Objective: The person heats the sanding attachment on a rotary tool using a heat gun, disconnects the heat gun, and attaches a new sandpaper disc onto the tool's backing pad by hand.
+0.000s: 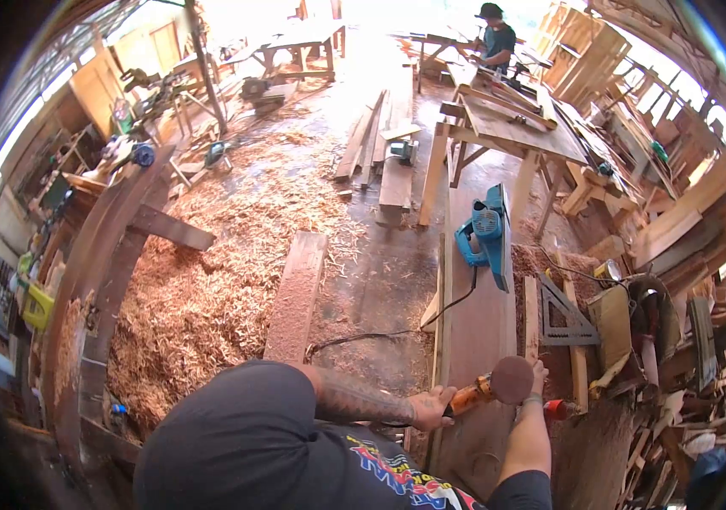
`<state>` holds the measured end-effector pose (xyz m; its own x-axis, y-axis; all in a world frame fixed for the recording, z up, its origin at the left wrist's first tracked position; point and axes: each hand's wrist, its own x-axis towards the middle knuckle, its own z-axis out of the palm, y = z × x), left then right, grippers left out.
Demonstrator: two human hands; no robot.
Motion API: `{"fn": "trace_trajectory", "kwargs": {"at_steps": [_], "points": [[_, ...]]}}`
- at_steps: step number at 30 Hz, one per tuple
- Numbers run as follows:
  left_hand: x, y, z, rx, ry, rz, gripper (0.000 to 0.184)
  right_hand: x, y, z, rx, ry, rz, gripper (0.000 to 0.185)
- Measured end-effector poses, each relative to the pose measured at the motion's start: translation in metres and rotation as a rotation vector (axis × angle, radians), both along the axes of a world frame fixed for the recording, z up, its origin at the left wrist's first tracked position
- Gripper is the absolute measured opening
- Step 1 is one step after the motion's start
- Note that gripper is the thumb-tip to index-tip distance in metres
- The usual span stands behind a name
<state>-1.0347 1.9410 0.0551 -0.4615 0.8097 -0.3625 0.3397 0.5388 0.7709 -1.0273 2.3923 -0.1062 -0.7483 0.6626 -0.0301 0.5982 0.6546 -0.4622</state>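
Observation:
An orange angle grinder with a round brown sanding disc is held over a long wooden plank. My left hand is wrapped round the grinder's rear body. At the disc's right edge, my right hand appears closed on its rim, with part of the fingers hidden behind the disc. The disc's flat face is turned up toward me. Farther along the same plank rests a blue electric planer, its black cord trailing to the left.
Right of the plank are a metal speed square and a red object. Wood shavings cover the floor at left, beside a dusty board. A person stands near a far workbench. Scrap wood fills the right side.

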Motion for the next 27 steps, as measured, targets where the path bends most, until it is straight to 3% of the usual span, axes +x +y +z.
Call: {"fn": "trace_trajectory", "kwargs": {"at_steps": [2, 6, 9, 12, 13, 14, 17, 18, 20, 21, 23, 25, 27], "points": [[0.001, 0.0, 0.006, -0.022, -0.029, 0.019, 0.082, -0.01, -0.03, 0.026, 0.062, 0.015, -0.141, 0.039], [0.008, 0.001, 0.014, -0.078, -0.043, 0.019, 0.082, 0.01, 0.032, -0.031, 0.057, -0.078, 0.185, 0.036], [0.012, 0.006, 0.017, -0.071, -0.022, -0.018, 0.082, 0.04, -0.005, 0.062, -1.148, 0.165, -0.136, 0.03], [0.027, 0.021, -0.014, -0.001, 0.094, 0.044, 0.089, 0.107, -0.059, 0.17, -1.403, 0.473, -0.195, 0.029], [0.037, 0.03, -0.032, 0.045, 0.171, 0.054, 0.092, 0.133, -0.059, 0.174, -1.323, 0.406, -0.136, 0.042], [0.038, 0.039, -0.019, -0.087, 0.033, 0.065, 0.092, 0.147, -0.07, 0.173, -1.523, 0.622, -0.075, 0.051], [0.034, 0.058, -0.004, -0.258, 0.122, -0.104, 0.092, 0.226, -0.069, 0.205, -1.476, 0.693, -0.033, 0.054], [0.045, 0.055, 0.017, -0.181, 0.195, -0.001, 0.079, 0.242, -0.079, 0.23, -1.454, 0.745, 0.055, 0.055], [0.049, 0.059, 0.01, -0.156, 0.187, 0.088, 0.079, 0.279, -0.093, 0.278, -1.369, 0.833, 0.193, 0.057], [0.044, 0.061, 0.019, -0.2, 0.135, -0.018, 0.079, 0.29, -0.099, 0.304, -1.311, 0.867, 0.241, 0.06], [0.033, 0.055, 0.052, -0.294, 0.036, -0.178, 0.081, 0.297, -0.108, 0.352, -1.19, 0.994, 0.362, 0.07], [0.035, 0.044, 0.095, -0.342, 0.0, -0.128, 0.08, 0.303, -0.086, 0.368, -1.089, 1.175, 0.45, 0.083], [0.035, 0.026, 0.095, -0.342, 0.036, -0.051, 0.077, 0.324, -0.052, 0.403, -0.678, 1.341, 0.347, 0.074]]}}
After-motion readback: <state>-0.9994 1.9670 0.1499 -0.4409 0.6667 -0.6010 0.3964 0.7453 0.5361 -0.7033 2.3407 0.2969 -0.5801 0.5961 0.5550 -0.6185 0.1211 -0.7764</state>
